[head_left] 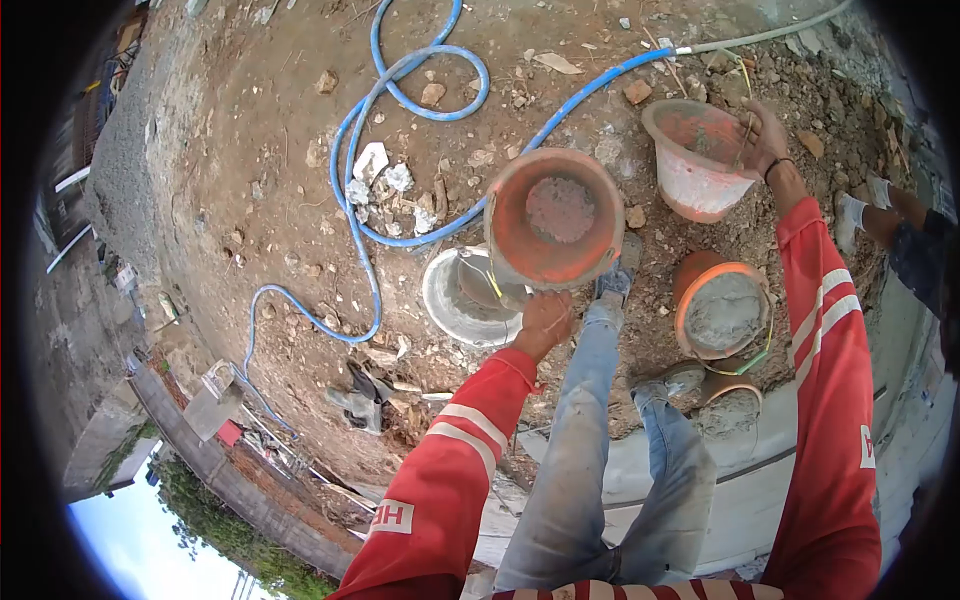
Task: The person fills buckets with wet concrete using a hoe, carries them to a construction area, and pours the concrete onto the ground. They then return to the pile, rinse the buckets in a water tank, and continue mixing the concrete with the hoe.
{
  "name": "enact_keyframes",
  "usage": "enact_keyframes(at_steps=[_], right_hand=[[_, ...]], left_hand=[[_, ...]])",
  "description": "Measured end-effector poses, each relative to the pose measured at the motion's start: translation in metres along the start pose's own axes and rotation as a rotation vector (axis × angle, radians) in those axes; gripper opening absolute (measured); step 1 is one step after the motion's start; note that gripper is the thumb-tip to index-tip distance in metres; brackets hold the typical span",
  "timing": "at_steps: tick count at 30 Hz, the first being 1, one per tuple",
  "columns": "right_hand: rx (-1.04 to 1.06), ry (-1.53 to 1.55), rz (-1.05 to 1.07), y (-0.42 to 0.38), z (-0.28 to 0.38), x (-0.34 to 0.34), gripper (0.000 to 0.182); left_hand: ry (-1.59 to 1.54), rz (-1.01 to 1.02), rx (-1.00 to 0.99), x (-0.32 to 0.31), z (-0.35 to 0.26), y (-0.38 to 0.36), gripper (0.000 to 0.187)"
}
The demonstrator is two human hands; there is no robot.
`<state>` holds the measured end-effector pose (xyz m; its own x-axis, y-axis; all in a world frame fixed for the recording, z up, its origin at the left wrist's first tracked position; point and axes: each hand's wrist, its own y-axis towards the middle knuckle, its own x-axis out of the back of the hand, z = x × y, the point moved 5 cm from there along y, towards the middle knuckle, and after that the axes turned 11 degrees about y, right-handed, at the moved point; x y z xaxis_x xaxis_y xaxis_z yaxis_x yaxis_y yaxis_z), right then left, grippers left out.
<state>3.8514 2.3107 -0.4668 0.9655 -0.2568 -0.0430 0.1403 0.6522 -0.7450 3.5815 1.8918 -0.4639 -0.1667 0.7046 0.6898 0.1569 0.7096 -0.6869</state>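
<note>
My left hand [547,322] is closed on the near rim of an orange bucket [603,222], whose inside has grey residue at the bottom. Beneath and left of it stands a pale bucket [440,290] with grey material inside. At the right, my right hand [765,140] grips the rim and wire handle of a tilted, whitish-orange bucket [700,185]. Between my arms, an orange-rimmed bucket [690,285] holds wet grey mix. Nearer my feet is a smaller bucket [752,384], also with grey mix in it.
A blue hose [352,165] loops over the rocky dirt ground. White debris [398,178] and stones lie beside it. A shovel [212,408] is at the lower left. Another person's legs [895,215] show at the right edge. A concrete edge runs behind my feet.
</note>
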Motion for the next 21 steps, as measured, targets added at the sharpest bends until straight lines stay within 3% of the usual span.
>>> enact_keyframes(at_steps=[1,3,4,5,6,7,8,9,10,11,13,15,17,19,21], right_hand=[[-0.001,0.07,-0.003,-0.014,-0.001,0.001,0.034],[0.03,0.151,-0.01,-0.083,0.011,0.001,0.022],[0.174,0.038,-0.025,-0.108,0.015,0.017,0.025],[0.208,0.218,-0.036,-0.118,0.01,0.04,0.025],[0.359,-0.105,0.116,-0.124,0.016,0.071,0.024],[0.234,0.201,0.064,-0.189,0.029,0.056,0.017],[0.209,0.184,0.051,-0.225,0.038,0.068,0.013],[0.224,0.192,0.191,-0.237,0.037,0.101,0.03],[0.248,0.152,0.172,-0.283,0.051,0.101,0.028],[0.255,0.204,0.178,-0.315,0.059,0.106,0.026],[0.285,0.206,0.268,-0.369,0.078,0.126,0.025],[0.297,0.19,0.273,-0.433,0.101,0.133,0.025],[0.205,0.161,0.237,-0.448,0.107,0.165,0.025],[0.154,0.102,0.184,-0.459,0.112,0.185,0.024],[0.139,0.084,0.18,-0.466,0.105,0.199,0.022]], left_hand=[[-0.018,-0.021,0.035,0.009,0.0,0.002,0.029],[0.025,-0.483,-0.056,0.065,-0.009,0.005,0.028],[0.038,-0.263,-0.047,0.112,-0.012,0.013,0.027],[0.043,-0.041,-0.024,0.154,-0.012,0.01,0.027],[0.027,-0.612,-0.062,0.192,-0.011,-0.007,0.024],[0.044,-1.181,-0.106,0.215,-0.012,-0.039,0.021],[0.072,-1.208,-0.049,0.238,-0.014,-0.057,0.021],[-0.103,-1.156,0.012,0.27,-0.013,-0.075,0.019],[-0.282,-1.108,0.067,0.293,-0.012,-0.095,0.018],[-0.252,-1.156,0.105,0.311,-0.014,-0.116,0.018],[-0.469,-0.828,0.288,0.321,-0.015,-0.158,0.021],[-0.824,-0.782,0.323,0.34,-0.024,-0.261,0.02],[-1.406,-0.371,0.333,0.336,-0.038,-0.352,0.024],[-1.659,-0.809,0.068,0.298,-0.047,-0.416,0.016],[-2.052,-0.952,-0.06,0.272,-0.07,-0.497,0.038]])
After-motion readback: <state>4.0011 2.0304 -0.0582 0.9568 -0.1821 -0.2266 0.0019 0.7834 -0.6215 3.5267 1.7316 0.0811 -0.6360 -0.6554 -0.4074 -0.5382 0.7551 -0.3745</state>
